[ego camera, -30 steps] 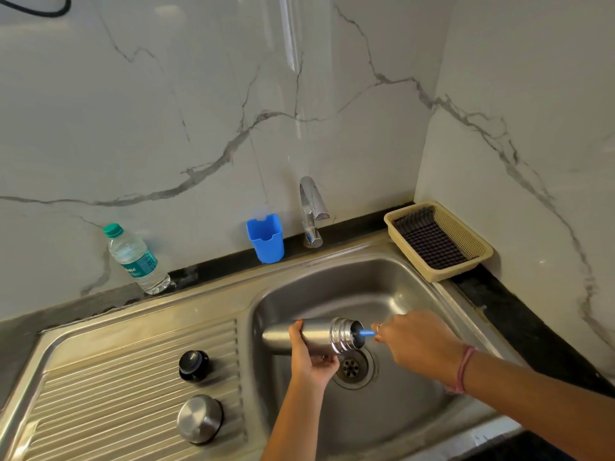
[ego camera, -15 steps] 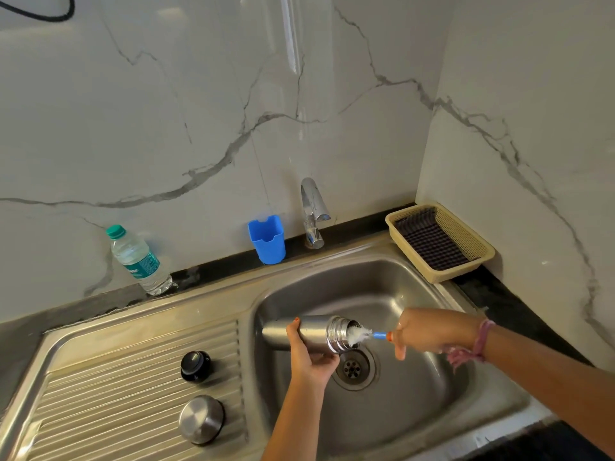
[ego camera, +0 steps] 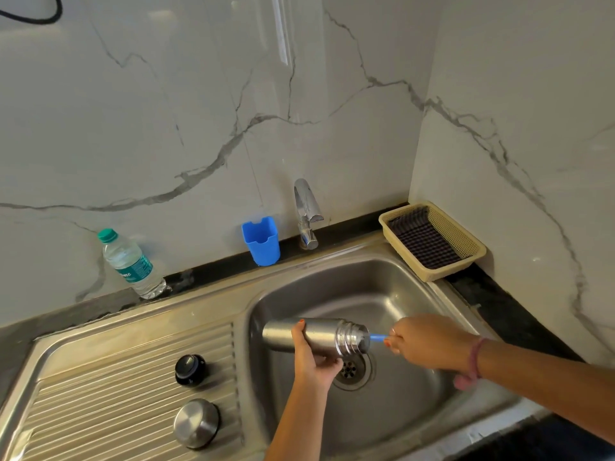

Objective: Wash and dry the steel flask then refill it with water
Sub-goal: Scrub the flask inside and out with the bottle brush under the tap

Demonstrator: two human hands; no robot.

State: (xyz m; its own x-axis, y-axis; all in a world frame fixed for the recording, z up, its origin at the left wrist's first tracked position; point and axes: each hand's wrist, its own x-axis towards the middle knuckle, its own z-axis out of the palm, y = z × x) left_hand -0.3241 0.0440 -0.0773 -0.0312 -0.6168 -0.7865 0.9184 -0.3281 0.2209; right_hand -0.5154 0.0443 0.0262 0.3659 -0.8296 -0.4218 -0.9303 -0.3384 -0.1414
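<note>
- Steel flask (ego camera: pixel 319 336) lies on its side in the air over the sink basin (ego camera: pixel 399 294), its open mouth turned to my right and its base to my left, above and just left of the drain (ego camera: pixel 352 369).
- My left hand (ego camera: pixel 312 357) comes up from below and wraps the flask's body from underneath, thumb over the top, fingers curled round the far underside.
- My right hand (ego camera: pixel 429 342) is closed around the blue handle (ego camera: pixel 377 337) of a bottle brush; only a short stretch of handle shows between my fingers and the flask's mouth, and the brush head is hidden inside.
- A pink band (ego camera: pixel 474 359) sits on my right wrist.
- Nearest me on the ribbed draining board (ego camera: pixel 100 394) lies the steel cap (ego camera: pixel 196 423), and just beyond it the black stopper (ego camera: pixel 190 369); the two are close but not touching, both well left of the flask.
- Farther back, on the dark ledge behind the sink, a blue plastic holder (ego camera: pixel 261 241) stands just left of the chrome tap (ego camera: pixel 307 214).
- At the back left a clear water bottle (ego camera: pixel 131 264) with a green cap leans against the marble wall (ego camera: pixel 199 111).
- At the back right corner a cream basket (ego camera: pixel 466 241) holds a dark checked cloth (ego camera: pixel 424 241).
</note>
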